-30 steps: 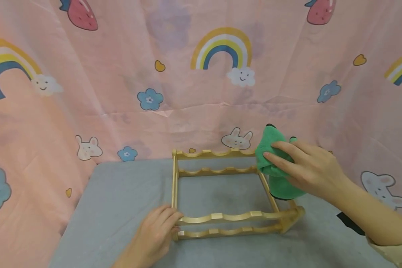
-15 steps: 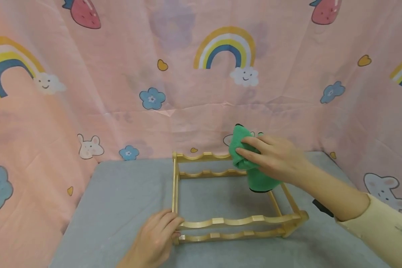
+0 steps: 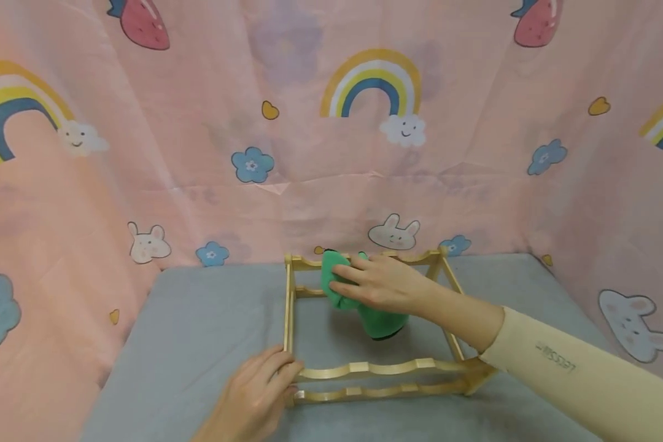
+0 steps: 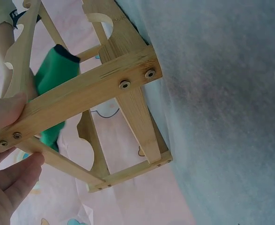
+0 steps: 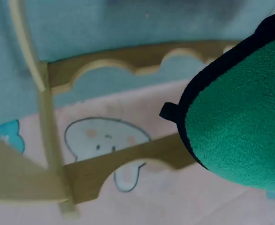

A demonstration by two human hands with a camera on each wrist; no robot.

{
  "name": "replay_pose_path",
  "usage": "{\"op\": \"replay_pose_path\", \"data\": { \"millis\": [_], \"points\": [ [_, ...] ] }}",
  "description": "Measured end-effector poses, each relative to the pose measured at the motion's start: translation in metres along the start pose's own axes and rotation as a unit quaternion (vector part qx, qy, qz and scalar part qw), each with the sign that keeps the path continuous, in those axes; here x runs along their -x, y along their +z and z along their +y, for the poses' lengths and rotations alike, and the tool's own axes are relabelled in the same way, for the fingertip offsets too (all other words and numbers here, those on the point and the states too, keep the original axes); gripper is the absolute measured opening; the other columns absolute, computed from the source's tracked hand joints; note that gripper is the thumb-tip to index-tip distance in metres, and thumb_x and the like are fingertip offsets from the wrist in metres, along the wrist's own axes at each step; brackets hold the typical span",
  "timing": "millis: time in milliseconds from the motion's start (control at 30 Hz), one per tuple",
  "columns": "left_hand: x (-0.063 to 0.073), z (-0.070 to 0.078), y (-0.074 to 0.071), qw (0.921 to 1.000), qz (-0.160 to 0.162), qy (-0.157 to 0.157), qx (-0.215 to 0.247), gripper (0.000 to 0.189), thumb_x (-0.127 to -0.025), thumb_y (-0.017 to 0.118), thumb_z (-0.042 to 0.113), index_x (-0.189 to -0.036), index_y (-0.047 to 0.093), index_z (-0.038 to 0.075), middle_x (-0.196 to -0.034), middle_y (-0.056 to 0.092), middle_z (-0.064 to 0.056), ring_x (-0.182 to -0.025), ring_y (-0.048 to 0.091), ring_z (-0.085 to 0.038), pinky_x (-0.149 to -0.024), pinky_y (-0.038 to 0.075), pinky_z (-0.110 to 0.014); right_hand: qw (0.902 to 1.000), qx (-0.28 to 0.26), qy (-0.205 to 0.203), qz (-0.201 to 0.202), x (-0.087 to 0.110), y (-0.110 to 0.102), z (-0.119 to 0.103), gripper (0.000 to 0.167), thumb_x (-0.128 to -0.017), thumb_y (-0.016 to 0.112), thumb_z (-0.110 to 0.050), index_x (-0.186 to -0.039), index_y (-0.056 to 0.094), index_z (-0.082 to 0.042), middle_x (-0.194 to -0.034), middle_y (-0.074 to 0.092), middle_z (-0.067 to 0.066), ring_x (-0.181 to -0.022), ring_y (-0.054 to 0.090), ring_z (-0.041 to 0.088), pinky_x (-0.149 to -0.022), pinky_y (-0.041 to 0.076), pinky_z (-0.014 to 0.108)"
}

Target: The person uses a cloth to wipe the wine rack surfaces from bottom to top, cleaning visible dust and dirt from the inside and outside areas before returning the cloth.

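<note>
A wooden wine rack [image 3: 358, 369] with scalloped rails stands on the table. My left hand [image 3: 256, 390] grips its near left corner; in the left wrist view, the fingers [image 4: 22, 180] and thumb lie around the bolted corner of the end frame. A bunched green cloth [image 3: 383, 322] with black edging is held in my right hand [image 3: 383, 283], at the far scalloped rail, left of its middle. Part of the cloth hangs down inside the frame. In the right wrist view the cloth [image 5: 242, 117] fills the right side, and my right hand itself is out of sight.
A grey-blue cover [image 3: 199, 325] lies over the table. Behind and at both sides hangs a pink curtain [image 3: 320, 159] printed with rainbows, rabbits and flowers. My right forearm's cream sleeve [image 3: 563, 362] crosses the rack's right side.
My right hand has carried the green cloth leftward from the rack's right end and lowered it to the far rail. My left hand keeps its grip on the corner.
</note>
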State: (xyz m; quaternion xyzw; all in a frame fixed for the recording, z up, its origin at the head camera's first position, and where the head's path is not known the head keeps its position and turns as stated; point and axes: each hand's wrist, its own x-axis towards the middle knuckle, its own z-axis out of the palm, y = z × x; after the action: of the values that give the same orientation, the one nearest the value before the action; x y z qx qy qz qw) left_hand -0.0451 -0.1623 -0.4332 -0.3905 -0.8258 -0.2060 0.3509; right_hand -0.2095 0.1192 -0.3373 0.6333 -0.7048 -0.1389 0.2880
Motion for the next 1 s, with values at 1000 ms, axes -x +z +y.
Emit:
{"op": "replay_pose_path", "data": {
  "millis": [1000],
  "points": [
    [0.001, 0.001, -0.003, 0.9996, -0.016, -0.020, 0.007, 0.041, -0.114, 0.042, 0.031, -0.114, 0.073, 0.005, -0.110, 0.072, -0.009, -0.106, 0.072, -0.035, -0.085, 0.062, -0.048, 0.9761, 0.041, -0.052, -0.207, -0.038, 0.103, -0.030, 0.032, -0.107, 0.061, -0.022, -0.139, 0.064, -0.024, -0.136, 0.062, 0.002, -0.098, 0.063, 0.016, -0.072, 0.057, 0.025]
  ]
}}
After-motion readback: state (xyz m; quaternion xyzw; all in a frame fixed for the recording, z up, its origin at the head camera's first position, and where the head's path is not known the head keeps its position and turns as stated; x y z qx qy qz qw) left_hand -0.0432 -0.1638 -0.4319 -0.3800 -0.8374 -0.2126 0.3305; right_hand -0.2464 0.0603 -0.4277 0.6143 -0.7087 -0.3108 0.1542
